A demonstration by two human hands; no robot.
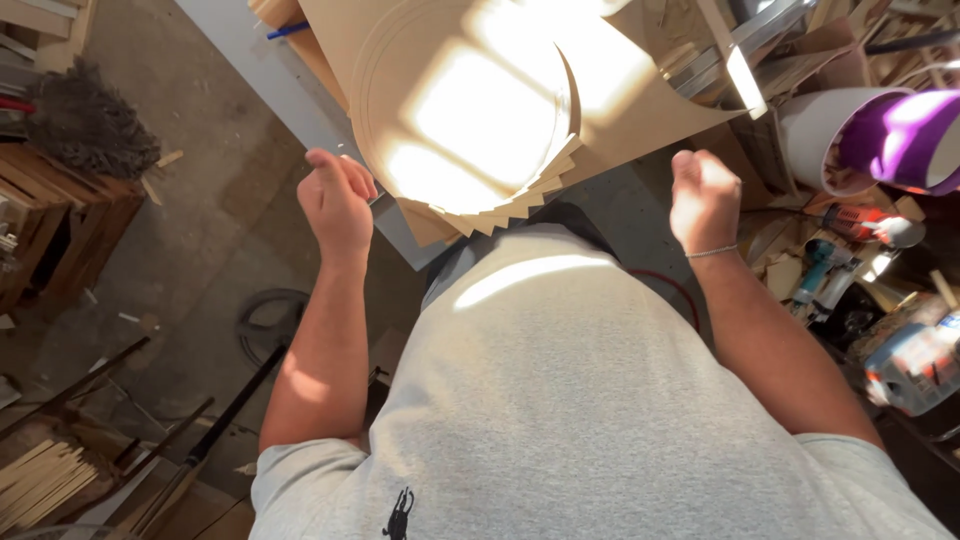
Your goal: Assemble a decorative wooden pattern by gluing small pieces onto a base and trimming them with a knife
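Fingers curled in on both hands, clenched loosely, nothing visibly held: left hand (337, 203) raised just beside the near-left edge of the stack of thin fibreboard sheets (470, 110), right hand (704, 198) raised off the stack's near-right corner, thin bracelet at the wrist. Stack lies on the grey table (262, 62), sunlit, its near corners fanned out in steps toward the person's grey shirt (560, 400). Right of the stack: white and purple buckets (880, 135), a teal power tool (818, 262) below them.
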